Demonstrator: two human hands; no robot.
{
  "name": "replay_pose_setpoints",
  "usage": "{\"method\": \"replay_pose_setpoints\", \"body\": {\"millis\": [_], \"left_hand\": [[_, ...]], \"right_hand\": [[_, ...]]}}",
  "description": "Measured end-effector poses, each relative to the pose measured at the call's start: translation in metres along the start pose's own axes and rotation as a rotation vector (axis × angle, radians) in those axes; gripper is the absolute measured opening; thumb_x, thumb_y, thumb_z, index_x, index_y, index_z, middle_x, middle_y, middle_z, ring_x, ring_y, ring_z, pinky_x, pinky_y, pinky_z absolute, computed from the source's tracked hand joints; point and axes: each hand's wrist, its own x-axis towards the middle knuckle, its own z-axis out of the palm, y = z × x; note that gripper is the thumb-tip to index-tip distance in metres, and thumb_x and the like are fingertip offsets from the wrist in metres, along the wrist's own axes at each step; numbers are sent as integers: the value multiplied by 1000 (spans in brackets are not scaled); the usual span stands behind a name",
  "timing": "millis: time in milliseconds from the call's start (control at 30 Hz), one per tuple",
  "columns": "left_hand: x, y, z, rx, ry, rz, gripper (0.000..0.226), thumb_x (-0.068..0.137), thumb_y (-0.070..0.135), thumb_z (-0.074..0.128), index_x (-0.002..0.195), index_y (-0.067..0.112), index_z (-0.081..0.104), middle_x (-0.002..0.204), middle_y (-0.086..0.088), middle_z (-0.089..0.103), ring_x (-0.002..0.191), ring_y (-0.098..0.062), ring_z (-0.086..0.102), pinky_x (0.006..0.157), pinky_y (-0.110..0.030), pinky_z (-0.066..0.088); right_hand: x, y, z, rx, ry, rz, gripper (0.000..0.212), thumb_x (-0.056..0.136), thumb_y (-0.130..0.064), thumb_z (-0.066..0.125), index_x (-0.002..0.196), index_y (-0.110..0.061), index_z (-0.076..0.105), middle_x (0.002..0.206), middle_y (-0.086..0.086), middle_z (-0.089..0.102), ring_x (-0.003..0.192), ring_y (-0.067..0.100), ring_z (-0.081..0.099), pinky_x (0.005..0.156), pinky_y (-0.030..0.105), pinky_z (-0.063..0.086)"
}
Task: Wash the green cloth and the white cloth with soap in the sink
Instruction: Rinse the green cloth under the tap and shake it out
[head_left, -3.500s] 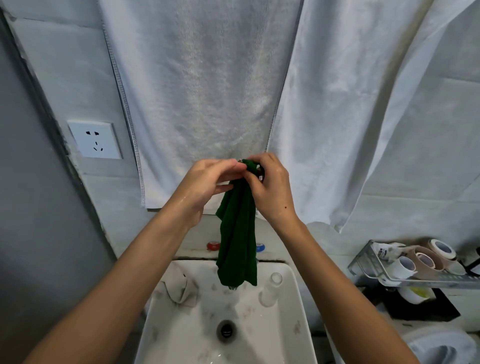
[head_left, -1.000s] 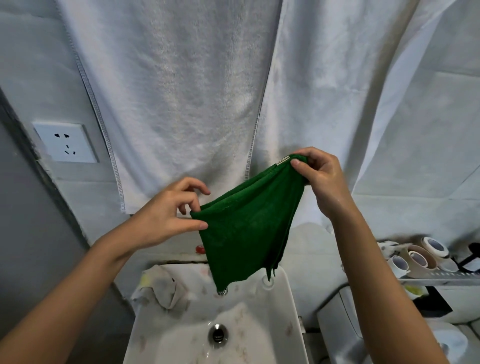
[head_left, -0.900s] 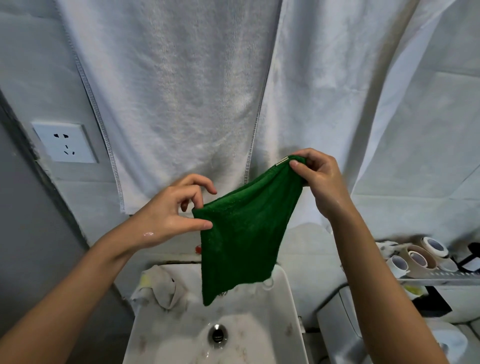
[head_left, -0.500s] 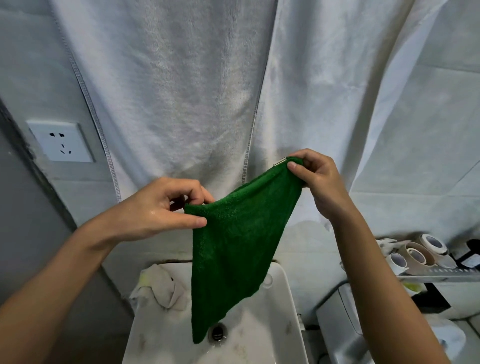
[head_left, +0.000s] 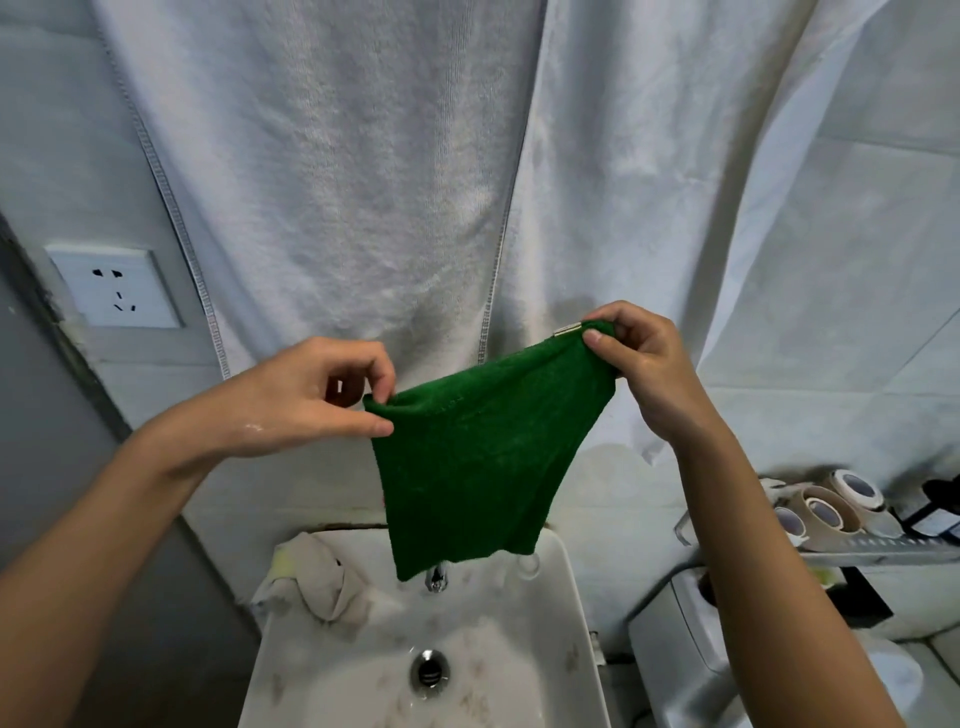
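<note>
Head view: the green cloth (head_left: 483, 462) hangs spread in the air above the sink (head_left: 566, 597), held by its two upper corners, lower edge just over the tap (head_left: 436, 578). Left hand (head_left: 291, 400) pinches the left corner between thumb and forefinger; right hand (head_left: 639, 364) pinches the right, higher corner, by a small pale tag. Both grips are clenched on the cloth. The white cloth (head_left: 324, 577) lies crumpled on the sink's back-left rim, with something yellow beside it, maybe soap, cannot tell. Behind hang large white towels (head_left: 343, 182); a wall socket (head_left: 117, 286) at left; tape rolls (head_left: 826, 506) on a rack at right.

Judgement: the cloth looks soft, limp, light, probably damp, so it will sag and fold. Corners or hem edges give the surest hold.
</note>
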Motion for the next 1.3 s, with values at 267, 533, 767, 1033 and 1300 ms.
{"method": "replay_pose_setpoints", "body": {"millis": [267, 533, 767, 1033, 1300], "left_hand": [[1, 0, -4, 63, 80, -63, 10, 81, 21, 72, 79, 28, 66, 70, 6, 58, 57, -4, 51, 50, -12, 40], [7, -14, -4, 598, 282, -82, 4, 79, 26, 71, 81, 28, 68, 80, 12, 51, 68, -5, 50, 61, -29, 38], [11, -29, -2, 205, 304, -223, 4, 84, 10, 67, 81, 10, 64, 71, 0, 66, 70, -9, 64, 69, -29, 51], [15, -42, -4, -315, 458, -303, 29, 82, -6, 64, 72, 21, 64, 68, 0, 68, 72, -15, 68, 68, -22, 57], [27, -27, 6, -371, 496, -255, 31, 81, -9, 63, 95, 19, 65, 79, -5, 59, 74, -11, 65, 67, -20, 56]], "right_hand": [[-2, -5, 1, -13, -15, -49, 20, 93, 4, 54, 85, -12, 63, 60, -17, 58, 63, 0, 55, 60, 13, 44], [-2, -2, 0, -80, -9, -67, 13, 88, -3, 63, 83, -15, 65, 68, -1, 58, 67, 13, 54, 61, 23, 46], [-4, 3, 1, -251, 0, -23, 23, 89, -3, 64, 79, -23, 63, 72, 4, 62, 68, 14, 61, 60, 28, 55], [0, -2, -2, -109, -109, 111, 13, 91, 0, 59, 83, -8, 65, 62, -7, 66, 62, 4, 63, 57, 18, 51], [2, -4, 21, 22, -159, 135, 12, 90, 2, 59, 94, -8, 64, 60, -10, 63, 60, 4, 58, 57, 18, 43]]}}
